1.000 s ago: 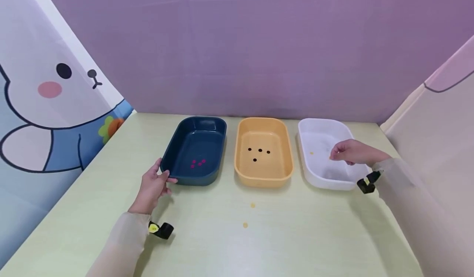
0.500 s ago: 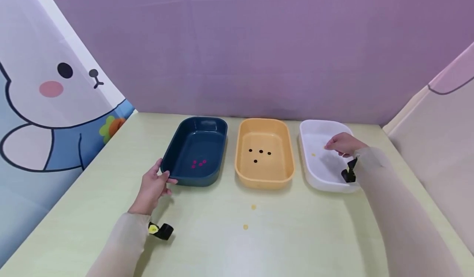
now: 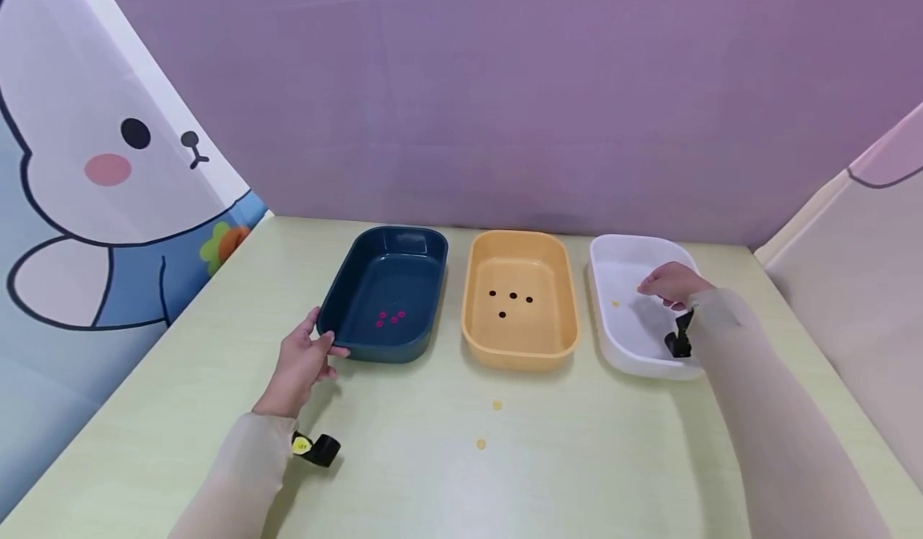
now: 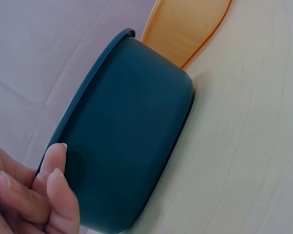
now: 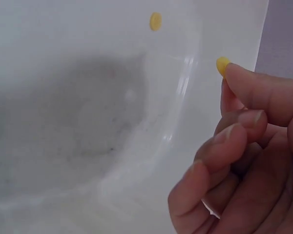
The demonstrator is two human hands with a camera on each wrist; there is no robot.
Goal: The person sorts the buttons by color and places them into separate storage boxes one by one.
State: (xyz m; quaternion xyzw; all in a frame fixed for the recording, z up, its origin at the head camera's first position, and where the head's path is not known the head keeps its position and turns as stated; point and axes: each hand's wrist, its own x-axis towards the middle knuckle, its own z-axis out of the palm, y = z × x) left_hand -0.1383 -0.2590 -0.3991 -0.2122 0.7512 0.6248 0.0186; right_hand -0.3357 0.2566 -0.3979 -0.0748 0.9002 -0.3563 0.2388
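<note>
My left hand (image 3: pixel 299 363) holds the front left corner of the dark blue tray (image 3: pixel 385 352), its fingers against the outer wall (image 4: pixel 122 131). Several small pink rings (image 3: pixel 393 319) lie inside that tray. Over the white tray (image 3: pixel 642 365), my right hand (image 3: pixel 674 284) pinches a small yellow disc (image 5: pixel 222 65) between thumb and forefinger, the other fingers curled. Another yellow disc (image 5: pixel 156 21) rests on the white tray's floor. Two more discs, a farther one (image 3: pixel 497 404) and a nearer one (image 3: pixel 481 444), lie on the table in front of the trays.
Between the blue and white trays stands an orange-yellow tray (image 3: pixel 521 359) with several black discs (image 3: pixel 513 295) in it. A purple cloth wall (image 3: pixel 505 106) rises behind the table (image 3: pixel 404 459), and a cartoon-printed cloth (image 3: pixel 86 227) hangs at the left.
My right hand has moved slightly left and farther back over the white tray, still pinching the yellow disc. The left hand keeps its place on the blue tray; the view has shifted slightly.
</note>
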